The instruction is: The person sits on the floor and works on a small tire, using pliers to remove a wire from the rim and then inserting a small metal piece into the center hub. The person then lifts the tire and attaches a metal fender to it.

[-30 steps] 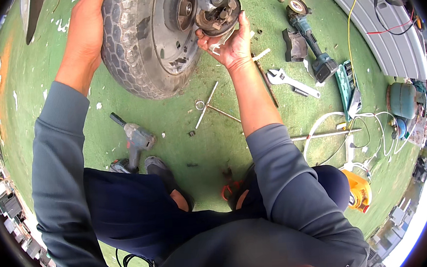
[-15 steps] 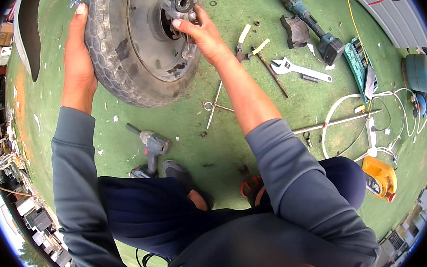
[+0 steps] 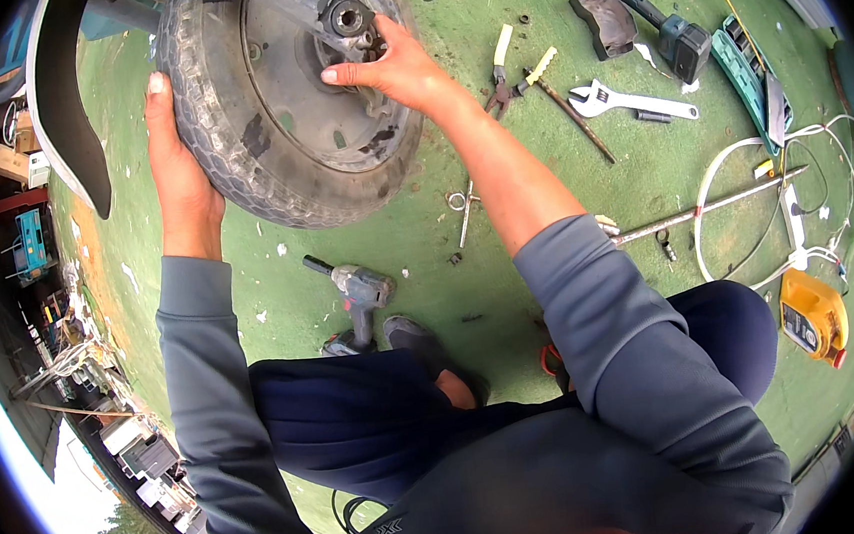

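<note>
A treaded wheel [image 3: 270, 179] with a worn grey rim stands upright at the top, in a metal arm [image 3: 286, 7]. My left hand [image 3: 181, 166] presses along the tread on the wheel's left side, thumb up, its other fingers mostly hidden. My right hand [image 3: 397, 72] reaches to the hub [image 3: 315, 60], just below the arm's round end fitting [image 3: 346, 17]. Its thumb lies over the hub and its index finger is beside the fitting, with the other fingers hidden behind. A dark curved fender [image 3: 63, 105] is left of the wheel.
On the green floor lie pliers [image 3: 503, 80], an adjustable wrench [image 3: 630, 100], a rusty rod [image 3: 581, 119], a cordless grinder [image 3: 642, 9], an impact driver [image 3: 361, 292], a long metal bar [image 3: 703, 207], a looped white hose [image 3: 706, 185] and a yellow bottle [image 3: 814, 317].
The view has shifted, so floor items sit farther right in the picture. The wheel appears slightly lower and left. My right thumb has spread from the index finger; my left hand stays on the tyre.
</note>
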`<act>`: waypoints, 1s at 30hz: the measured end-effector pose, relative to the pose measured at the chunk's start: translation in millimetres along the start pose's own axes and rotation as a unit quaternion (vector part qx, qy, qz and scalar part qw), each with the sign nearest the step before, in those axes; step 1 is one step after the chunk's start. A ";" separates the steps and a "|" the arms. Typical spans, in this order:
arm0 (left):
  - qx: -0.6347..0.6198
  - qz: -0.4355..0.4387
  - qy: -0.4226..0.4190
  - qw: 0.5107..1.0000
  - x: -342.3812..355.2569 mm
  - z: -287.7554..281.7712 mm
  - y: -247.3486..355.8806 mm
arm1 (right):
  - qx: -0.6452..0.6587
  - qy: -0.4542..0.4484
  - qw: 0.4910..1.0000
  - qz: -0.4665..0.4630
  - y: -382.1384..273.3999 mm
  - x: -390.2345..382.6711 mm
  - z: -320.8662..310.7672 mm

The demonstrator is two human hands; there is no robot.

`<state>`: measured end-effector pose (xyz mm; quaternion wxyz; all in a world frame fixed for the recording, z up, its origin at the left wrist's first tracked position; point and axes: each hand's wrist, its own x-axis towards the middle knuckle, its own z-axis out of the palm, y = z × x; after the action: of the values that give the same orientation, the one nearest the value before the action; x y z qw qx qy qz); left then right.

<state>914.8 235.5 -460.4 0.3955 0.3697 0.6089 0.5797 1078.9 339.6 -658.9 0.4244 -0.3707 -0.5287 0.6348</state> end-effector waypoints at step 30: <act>0.055 -0.006 -0.030 0.998 -8.1 -10.4 5.3 | 0.160 -0.020 0.981 0.110 -9.2 -27.2 5.6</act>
<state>908.6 224.1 -454.5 0.3966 0.4045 0.6300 0.5313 1085.0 313.0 -648.3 0.3954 -0.3413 -0.3841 0.7613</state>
